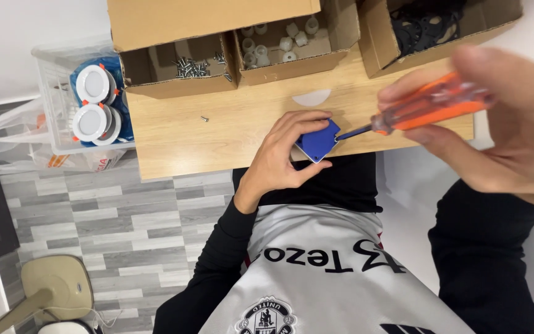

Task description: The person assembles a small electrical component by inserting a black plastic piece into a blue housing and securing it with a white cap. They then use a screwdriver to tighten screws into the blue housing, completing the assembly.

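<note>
Grey wood-pattern floor tiles (94, 222) were seen beneath the near edge of a pale wooden counter (217, 139). Nearest the camera, a small blue square part (317, 141) was held at that near edge by the left hand (282, 154), its fingers (304, 117) curled closed around the part's top and underside. The right hand (514, 124), blurred and close to the lens, was wrapped shut around the orange handle of a screwdriver (428, 108), whose tip was set against the right side of the blue part. Further back, a single loose screw (204, 118) lay on the counter. Beyond it stood three open cardboard boxes: one with screws (193, 67), one with small white parts (279, 43), one with black parts (428, 28). Left of the counter, round white lamps were stacked in a clear plastic bin (50, 80).
</note>
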